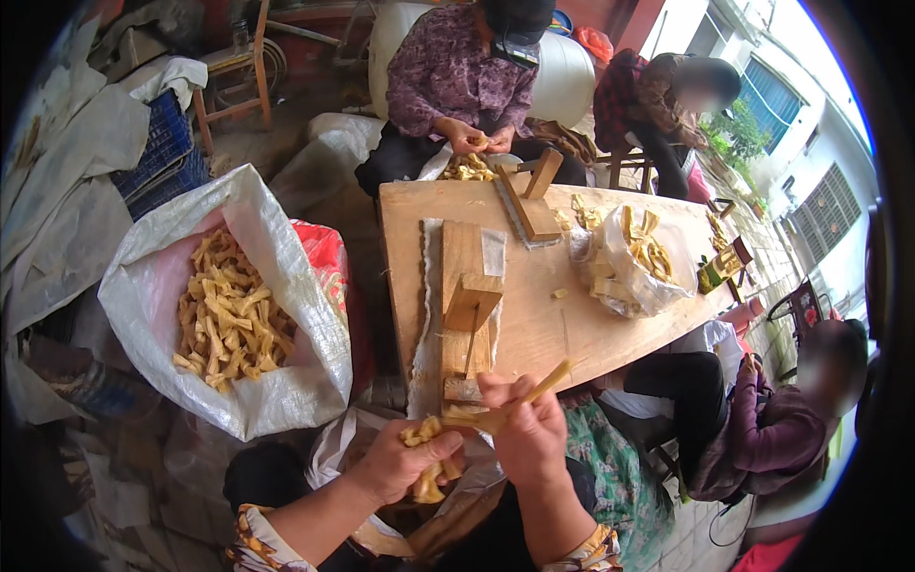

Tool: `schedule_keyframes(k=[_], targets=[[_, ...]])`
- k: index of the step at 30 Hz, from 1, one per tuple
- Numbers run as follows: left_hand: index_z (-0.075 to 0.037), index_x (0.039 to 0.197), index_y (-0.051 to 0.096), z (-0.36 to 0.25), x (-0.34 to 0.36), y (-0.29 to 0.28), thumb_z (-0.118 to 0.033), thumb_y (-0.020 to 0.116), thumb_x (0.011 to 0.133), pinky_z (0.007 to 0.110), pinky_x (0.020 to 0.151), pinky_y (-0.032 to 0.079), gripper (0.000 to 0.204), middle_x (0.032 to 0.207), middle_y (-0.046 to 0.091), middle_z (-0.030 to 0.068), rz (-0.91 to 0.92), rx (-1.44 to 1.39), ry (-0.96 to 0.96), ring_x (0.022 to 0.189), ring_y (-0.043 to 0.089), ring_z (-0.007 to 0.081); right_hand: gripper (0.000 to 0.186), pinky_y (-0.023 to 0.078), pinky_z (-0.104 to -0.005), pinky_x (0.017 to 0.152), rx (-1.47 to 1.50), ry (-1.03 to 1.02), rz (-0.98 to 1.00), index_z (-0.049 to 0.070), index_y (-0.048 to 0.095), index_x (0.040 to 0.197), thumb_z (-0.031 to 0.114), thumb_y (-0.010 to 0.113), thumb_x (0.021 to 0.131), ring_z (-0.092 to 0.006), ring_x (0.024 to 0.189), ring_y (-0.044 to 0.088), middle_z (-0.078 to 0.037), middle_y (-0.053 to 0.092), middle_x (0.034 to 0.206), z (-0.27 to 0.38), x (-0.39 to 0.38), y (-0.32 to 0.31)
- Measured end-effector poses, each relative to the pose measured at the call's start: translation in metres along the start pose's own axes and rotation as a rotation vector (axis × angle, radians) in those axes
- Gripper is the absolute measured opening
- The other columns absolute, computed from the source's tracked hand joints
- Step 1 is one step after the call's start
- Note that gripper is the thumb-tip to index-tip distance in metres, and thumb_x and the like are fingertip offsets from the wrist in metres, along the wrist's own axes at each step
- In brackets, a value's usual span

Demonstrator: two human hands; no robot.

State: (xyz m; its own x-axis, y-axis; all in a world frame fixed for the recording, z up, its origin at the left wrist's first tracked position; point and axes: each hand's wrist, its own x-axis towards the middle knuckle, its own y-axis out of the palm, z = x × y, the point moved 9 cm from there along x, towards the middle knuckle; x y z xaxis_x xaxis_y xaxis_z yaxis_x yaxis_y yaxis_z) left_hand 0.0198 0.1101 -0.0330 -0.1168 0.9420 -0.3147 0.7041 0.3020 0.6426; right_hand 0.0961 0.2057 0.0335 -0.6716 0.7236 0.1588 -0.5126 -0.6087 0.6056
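Head: left hand (402, 464) around yellowish strips (427, 488)

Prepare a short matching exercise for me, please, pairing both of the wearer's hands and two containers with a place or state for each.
Column one
1. Left hand
2. Right hand
3. White sack
4. Clear plastic bag

Column two
A. On top of the wooden table
B. Gripping a long strip that points up and to the right
C. Left of the table, with its mouth wide open
D. Closed around a clutch of yellowish pieces

Right pairs: 1-D, 2-B, 3-C, 4-A.
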Motion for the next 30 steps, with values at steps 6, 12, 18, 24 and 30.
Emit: schedule_keyframes(k=[6, 12, 18, 24, 30], targets=[[-0.001, 0.108, 0.064, -0.013, 0.004, -0.003, -0.018, 0.069, 0.089, 0.023, 0.058, 0.049, 0.026, 0.084, 0.065, 0.0071, 0.03, -0.267, 0.064, 0.067, 0.061, 0.0121, 0.015, 0.033, -0.043, 0.107, -0.386, -0.053, 0.071, 0.003, 0.056, 0.106, 0.015, 0.055, 0.097, -0.0275, 0.122, 0.048, -0.017, 0.064, 0.108, -0.01, -0.01, 0.015], [0.0, 0.111, 0.063, -0.042, -0.004, -0.02, -0.009, 0.066, 0.088, 0.022, 0.056, 0.05, 0.024, 0.087, 0.065, 0.0056, -0.185, -0.014, 0.181, 0.065, 0.059, 0.0102, 0.019, 0.044, -0.0263, 0.066, -0.43, 0.188, -0.228, -0.002, 0.059, 0.101, 0.013, 0.065, 0.09, -0.0136, 0.071, 0.055, -0.008, 0.059, 0.084, -0.012, -0.021, -0.012], [-0.001, 0.106, 0.065, -0.049, 0.004, -0.028, -0.007, 0.067, 0.087, 0.021, 0.058, 0.048, 0.02, 0.084, 0.064, 0.0028, -0.257, 0.019, 0.256, 0.063, 0.057, 0.0079, 0.018, 0.043, -0.0208, 0.059, -0.341, 0.146, -0.294, -0.002, 0.06, 0.099, 0.009, 0.068, 0.087, -0.0092, 0.065, 0.053, -0.004, 0.059, 0.077, -0.014, -0.013, -0.021], [-0.001, 0.099, 0.066, -0.064, 0.019, -0.026, -0.003, 0.073, 0.082, 0.02, 0.057, 0.045, 0.018, 0.077, 0.062, -0.0011, -0.32, 0.174, 0.383, 0.063, 0.054, 0.0052, 0.012, 0.04, -0.0188, 0.062, -0.752, -0.095, -0.247, 0.0, 0.065, 0.097, 0.004, 0.069, 0.087, -0.0052, 0.069, 0.051, 0.001, 0.056, 0.079, 0.004, 0.011, -0.022], [-0.001, 0.097, 0.066, -0.07, 0.032, -0.029, -0.004, 0.072, 0.083, 0.023, 0.061, 0.048, 0.015, 0.076, 0.063, 0.0009, -0.387, 0.364, 0.459, 0.067, 0.058, 0.0075, 0.005, 0.043, -0.0209, 0.065, -1.062, -0.235, -0.205, -0.001, 0.066, 0.091, 0.002, 0.068, 0.087, -0.0074, 0.072, 0.054, 0.0, 0.058, 0.081, 0.011, 0.026, -0.023]])
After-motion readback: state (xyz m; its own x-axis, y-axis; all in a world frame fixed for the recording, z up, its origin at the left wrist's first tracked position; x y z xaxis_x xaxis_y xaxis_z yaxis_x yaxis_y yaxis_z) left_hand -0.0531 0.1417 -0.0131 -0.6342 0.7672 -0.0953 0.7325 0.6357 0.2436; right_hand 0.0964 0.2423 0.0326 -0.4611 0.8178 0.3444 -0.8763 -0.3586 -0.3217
